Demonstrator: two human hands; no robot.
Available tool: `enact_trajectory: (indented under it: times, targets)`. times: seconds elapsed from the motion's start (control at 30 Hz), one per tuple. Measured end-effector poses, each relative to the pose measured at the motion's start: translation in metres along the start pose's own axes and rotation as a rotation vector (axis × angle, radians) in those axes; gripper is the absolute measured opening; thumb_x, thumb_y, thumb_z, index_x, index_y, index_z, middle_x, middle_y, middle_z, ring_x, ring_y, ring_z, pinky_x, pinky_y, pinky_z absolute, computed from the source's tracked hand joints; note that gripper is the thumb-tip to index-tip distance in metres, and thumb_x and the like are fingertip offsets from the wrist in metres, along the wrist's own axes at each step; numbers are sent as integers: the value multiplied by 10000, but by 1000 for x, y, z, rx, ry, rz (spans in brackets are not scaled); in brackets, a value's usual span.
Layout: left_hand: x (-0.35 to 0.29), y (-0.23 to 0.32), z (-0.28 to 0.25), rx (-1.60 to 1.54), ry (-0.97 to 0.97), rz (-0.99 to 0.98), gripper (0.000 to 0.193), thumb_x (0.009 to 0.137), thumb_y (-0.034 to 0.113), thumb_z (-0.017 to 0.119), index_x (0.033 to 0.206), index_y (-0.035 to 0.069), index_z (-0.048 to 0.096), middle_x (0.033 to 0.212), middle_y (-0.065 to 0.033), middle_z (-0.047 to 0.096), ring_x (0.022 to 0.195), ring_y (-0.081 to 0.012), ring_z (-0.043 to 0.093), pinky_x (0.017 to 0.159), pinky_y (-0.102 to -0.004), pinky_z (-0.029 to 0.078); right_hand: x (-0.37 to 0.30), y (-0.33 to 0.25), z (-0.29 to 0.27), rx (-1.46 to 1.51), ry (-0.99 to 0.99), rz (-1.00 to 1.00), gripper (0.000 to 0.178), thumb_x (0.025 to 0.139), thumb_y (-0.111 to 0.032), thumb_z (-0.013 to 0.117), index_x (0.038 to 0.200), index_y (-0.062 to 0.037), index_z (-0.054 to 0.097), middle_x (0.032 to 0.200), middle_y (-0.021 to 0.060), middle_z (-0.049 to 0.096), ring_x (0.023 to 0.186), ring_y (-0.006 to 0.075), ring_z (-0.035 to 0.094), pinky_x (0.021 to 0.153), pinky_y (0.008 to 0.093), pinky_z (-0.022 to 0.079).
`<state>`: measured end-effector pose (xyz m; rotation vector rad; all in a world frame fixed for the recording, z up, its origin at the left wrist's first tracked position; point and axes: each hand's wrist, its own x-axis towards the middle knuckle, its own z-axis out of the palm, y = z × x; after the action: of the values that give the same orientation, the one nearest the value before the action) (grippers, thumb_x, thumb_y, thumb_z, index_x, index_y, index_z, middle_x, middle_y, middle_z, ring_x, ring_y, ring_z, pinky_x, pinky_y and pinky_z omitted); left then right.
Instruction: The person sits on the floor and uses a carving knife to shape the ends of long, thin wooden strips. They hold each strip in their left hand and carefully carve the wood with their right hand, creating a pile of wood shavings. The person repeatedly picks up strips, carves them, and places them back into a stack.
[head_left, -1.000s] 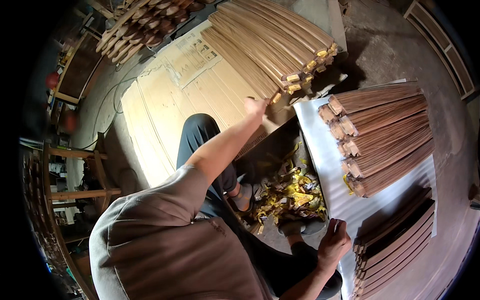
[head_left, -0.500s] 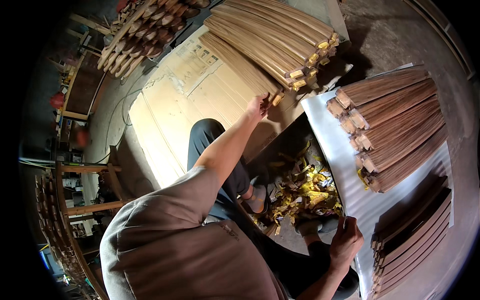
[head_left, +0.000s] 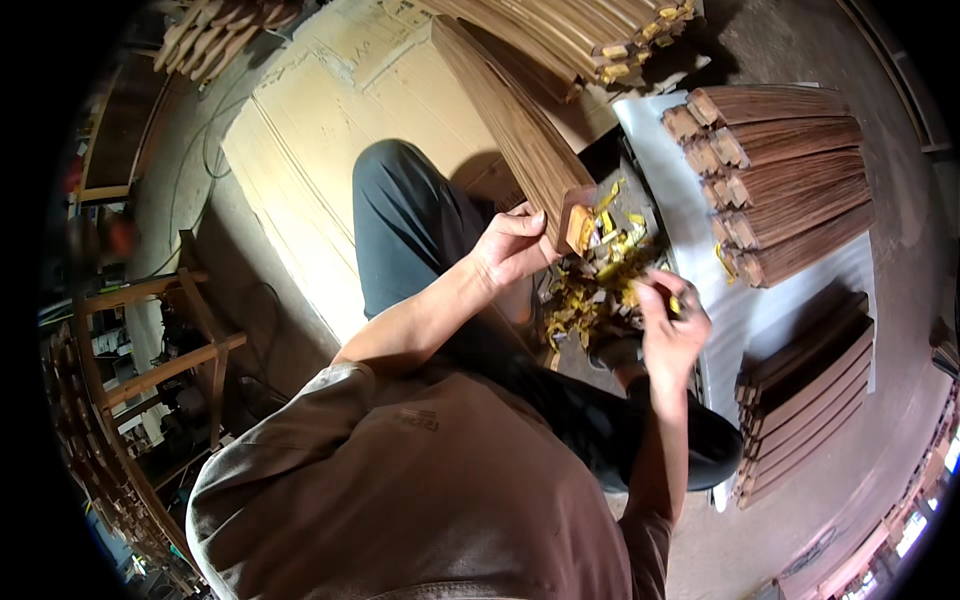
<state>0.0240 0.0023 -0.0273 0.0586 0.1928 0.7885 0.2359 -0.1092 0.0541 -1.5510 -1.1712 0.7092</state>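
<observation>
My left hand [head_left: 512, 246] is closed around the near end of a long brown wooden slat [head_left: 512, 125], thumb on top. The slat is lifted at this end and slants away to the far left. Its end carries a tenon covered with yellow tape [head_left: 579, 230]. A short way to the right of that end, my right hand [head_left: 673, 328] is closed with thumb and fingers pinched. Something small and dark shows between its fingers, too little to name. Beneath both hands lies a heap of torn yellow tape scraps [head_left: 610, 275].
Taped slats [head_left: 560, 40] lie stacked on cardboard [head_left: 300, 165] at the far side. To the right, bare-ended slats [head_left: 790, 190] and darker curved slats [head_left: 815, 385] rest on a white sheet [head_left: 775, 310]. A wooden frame [head_left: 165, 380] stands at left.
My left hand has drawn one slat off the cardboard toward me and raised its near end. My right hand has moved up and forward, close to the slat's taped end.
</observation>
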Motion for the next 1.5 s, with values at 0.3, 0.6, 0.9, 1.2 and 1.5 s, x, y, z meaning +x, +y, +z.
enact_trajectory:
  times: [0.3, 0.6, 0.9, 1.2, 1.5]
  targets:
    - [-20, -15, -1, -238, -84, -64, 763, 748, 321, 805, 1371, -1, 504, 1284, -177, 584, 1275, -343, 495, 1136, -525, 332, -12, -24, 78, -137, -19, -257, 241, 780, 27, 791, 1008, -6, 722, 982, 134, 714, 882, 266, 706, 775, 345, 559]
    - [-25, -15, 12, -270, 171, 29, 689, 821, 481, 782, 1265, 12, 544, 1200, -187, 595, 1194, -358, 535, 1094, -555, 375, -17, -23, 79, -369, -6, -474, 186, 780, 79, 727, 950, 7, 700, 963, 131, 695, 795, 295, 705, 691, 343, 570]
    - [-19, -3, 7, -175, 88, 16, 579, 719, 212, 700, 1214, -50, 554, 1206, -204, 592, 1207, -360, 535, 1125, -545, 367, -28, -12, 84, -720, 48, -671, 190, 765, 36, 677, 942, -28, 651, 949, 116, 682, 748, 300, 695, 658, 378, 574]
    - [-9, -1, -8, -151, 53, -6, 649, 691, 191, 684, 1258, -75, 513, 1217, -238, 586, 1180, -386, 546, 1148, -532, 357, -26, -10, 86, -481, 65, -340, 122, 801, 84, 669, 891, 4, 646, 954, 124, 670, 785, 306, 697, 669, 369, 561]
    - [-2, -17, -20, -149, 201, 26, 454, 741, 97, 660, 1168, -31, 572, 1134, -203, 622, 1201, -370, 544, 1121, -544, 378, -15, -17, 82, -644, -51, -286, 191, 802, -119, 807, 915, -8, 701, 886, 132, 681, 767, 328, 678, 697, 404, 546]
